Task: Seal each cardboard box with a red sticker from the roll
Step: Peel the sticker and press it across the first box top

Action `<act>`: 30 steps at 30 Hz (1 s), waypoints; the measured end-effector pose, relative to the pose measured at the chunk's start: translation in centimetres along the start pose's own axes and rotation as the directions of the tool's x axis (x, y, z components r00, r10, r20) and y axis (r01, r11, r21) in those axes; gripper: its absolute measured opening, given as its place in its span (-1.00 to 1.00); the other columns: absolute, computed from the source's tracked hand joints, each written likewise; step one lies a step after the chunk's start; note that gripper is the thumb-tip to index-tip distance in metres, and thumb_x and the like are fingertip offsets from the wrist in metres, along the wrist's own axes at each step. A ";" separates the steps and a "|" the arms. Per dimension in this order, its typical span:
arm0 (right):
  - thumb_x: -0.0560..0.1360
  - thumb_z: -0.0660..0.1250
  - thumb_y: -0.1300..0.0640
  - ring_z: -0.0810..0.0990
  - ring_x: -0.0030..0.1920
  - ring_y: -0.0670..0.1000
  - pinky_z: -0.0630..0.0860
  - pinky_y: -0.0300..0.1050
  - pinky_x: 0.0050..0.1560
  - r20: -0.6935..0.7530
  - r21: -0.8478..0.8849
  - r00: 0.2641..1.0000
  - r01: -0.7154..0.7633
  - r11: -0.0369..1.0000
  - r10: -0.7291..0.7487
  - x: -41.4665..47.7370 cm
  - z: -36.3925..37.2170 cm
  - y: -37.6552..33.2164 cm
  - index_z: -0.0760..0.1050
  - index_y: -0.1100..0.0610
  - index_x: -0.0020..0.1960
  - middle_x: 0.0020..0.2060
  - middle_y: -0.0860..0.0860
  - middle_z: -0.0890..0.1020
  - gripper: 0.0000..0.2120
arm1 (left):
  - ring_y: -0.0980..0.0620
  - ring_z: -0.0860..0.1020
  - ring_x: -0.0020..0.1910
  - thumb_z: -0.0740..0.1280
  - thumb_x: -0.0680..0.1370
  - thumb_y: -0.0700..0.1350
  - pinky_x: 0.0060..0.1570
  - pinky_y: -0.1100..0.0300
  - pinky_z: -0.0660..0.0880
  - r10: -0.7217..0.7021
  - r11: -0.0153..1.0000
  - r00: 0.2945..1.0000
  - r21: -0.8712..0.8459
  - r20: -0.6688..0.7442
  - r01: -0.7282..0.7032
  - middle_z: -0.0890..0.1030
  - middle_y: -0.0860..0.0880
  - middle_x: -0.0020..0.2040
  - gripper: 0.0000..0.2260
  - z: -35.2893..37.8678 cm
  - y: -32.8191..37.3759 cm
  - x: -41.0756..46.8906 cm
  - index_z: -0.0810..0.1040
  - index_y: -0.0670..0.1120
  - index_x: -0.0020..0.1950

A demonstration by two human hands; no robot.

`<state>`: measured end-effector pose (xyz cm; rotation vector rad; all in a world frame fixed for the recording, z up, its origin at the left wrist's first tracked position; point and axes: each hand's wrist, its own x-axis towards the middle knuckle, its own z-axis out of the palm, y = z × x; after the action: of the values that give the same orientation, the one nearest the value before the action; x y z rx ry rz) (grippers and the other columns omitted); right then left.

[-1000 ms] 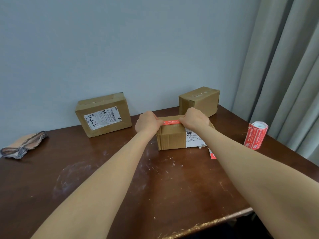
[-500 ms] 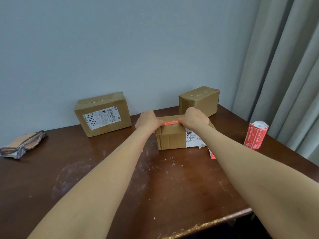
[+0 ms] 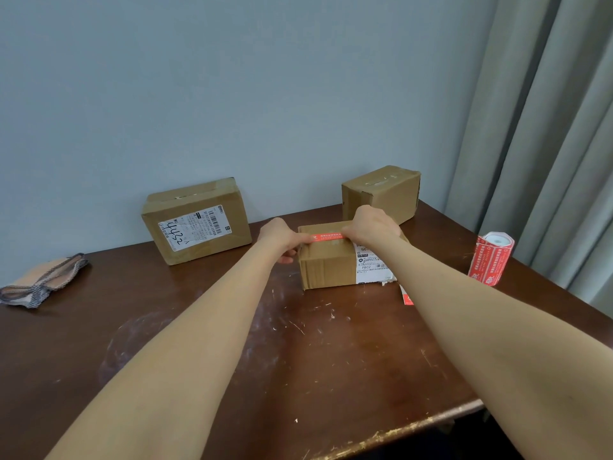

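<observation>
A small cardboard box (image 3: 326,267) stands in the middle of the brown table (image 3: 232,360). A red sticker (image 3: 326,237) lies along its top front edge. My left hand (image 3: 282,239) pinches the sticker's left end at the box's left corner. My right hand (image 3: 373,225) holds the sticker's right end on the box top, fingers curled over it. Two more boxes stand by the wall: one with a white label (image 3: 195,220) at the left, a plain one (image 3: 381,190) at the right. The red sticker roll (image 3: 491,258) stands upright at the table's right side.
A folded cloth pouch (image 3: 43,280) lies at the table's far left. A red scrap (image 3: 408,297) sits on the table beside the middle box, under my right forearm. Grey curtains (image 3: 547,127) hang at the right. The table's worn front edge (image 3: 398,429) is near.
Both hands stay on the sticker's ends. The left hand has slid slightly down over the box's left corner. The boxes and the roll have not moved.
</observation>
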<state>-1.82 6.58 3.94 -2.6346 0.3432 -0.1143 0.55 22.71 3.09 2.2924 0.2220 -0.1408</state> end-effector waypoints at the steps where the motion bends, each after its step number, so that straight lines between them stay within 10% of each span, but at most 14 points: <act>1: 0.47 0.28 0.16 0.50 -0.15 0.13 0.38 -0.10 -0.18 -0.002 0.000 1.000 0.002 1.000 -0.002 0.1 0.0 0.1 0.33 0.12 -0.28 -0.30 0.03 0.45 -0.81 | 0.05 0.53 -0.29 0.51 0.41 0.00 -0.34 0.18 0.56 -0.021 0.999 1.000 -0.043 0.014 0.022 0.57 -0.10 -0.19 -0.68 0.0 -0.2 0.0 0.52 -0.19 -0.08; 7: 0.41 0.40 0.08 0.48 -0.25 0.08 0.33 -0.16 -0.38 -0.009 0.048 1.000 0.025 0.999 -0.024 0.4 -0.8 0.7 0.39 0.13 -0.31 -0.34 0.01 0.45 -0.76 | -0.01 0.57 -0.24 0.39 0.51 -0.05 -0.21 0.10 0.58 -0.014 0.996 1.000 -0.084 0.003 0.015 0.59 -0.10 -0.17 -0.80 0.5 -0.2 -0.4 0.51 -0.18 -0.09; 11: 0.51 0.19 0.22 0.55 0.09 0.10 0.53 -0.03 -0.03 -0.106 0.036 0.983 0.155 0.987 -0.150 0.2 -0.6 1.1 0.60 0.02 0.10 0.09 0.04 0.58 -0.72 | -0.06 0.59 -0.04 0.20 0.58 -0.14 -0.09 0.07 0.54 0.340 0.911 0.913 0.320 -0.226 -0.260 0.57 -0.08 0.01 -0.83 1.1 -0.2 -1.4 0.54 -0.11 0.09; 15: 0.58 0.09 0.14 0.35 0.29 0.11 0.41 0.06 0.21 -0.084 -0.088 0.934 0.340 0.936 -0.347 -0.4 0.4 1.3 0.56 -0.09 0.23 0.25 0.05 0.45 -0.64 | -0.04 0.37 0.32 0.10 0.62 -0.16 0.24 0.02 0.41 0.650 0.677 0.758 0.501 -0.063 -0.539 0.44 -0.02 0.34 -0.66 2.3 -0.4 -2.1 0.46 -0.02 0.36; 24: 0.59 0.03 0.18 0.35 0.21 0.13 0.31 0.00 0.14 -0.034 -0.227 0.940 0.323 0.919 -0.339 -1.5 1.1 1.5 0.56 -0.08 0.25 0.18 0.07 0.48 -0.58 | -0.05 0.27 0.45 -0.04 0.66 -0.02 0.33 -0.02 0.34 0.528 0.677 0.849 0.612 -0.016 -0.409 0.33 0.03 0.48 -0.60 1.8 -2.5 -2.5 0.41 -0.03 0.42; 30: 0.62 0.06 0.09 0.34 0.26 0.09 0.30 -0.01 0.23 -0.012 -0.203 0.887 0.451 0.869 -0.462 -2.4 1.3 0.9 0.51 -0.19 0.29 0.26 0.00 0.46 -0.62 | -0.06 0.23 0.47 -0.02 0.66 -0.01 0.34 -0.01 0.28 0.618 0.544 0.781 0.669 0.089 -0.506 0.29 0.00 0.50 -0.61 2.3 -1.6 -3.5 0.30 0.02 0.47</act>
<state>-4.13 7.01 2.36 -2.8627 -0.2766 -0.3308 -3.23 21.68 0.97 2.9663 -0.6189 0.3717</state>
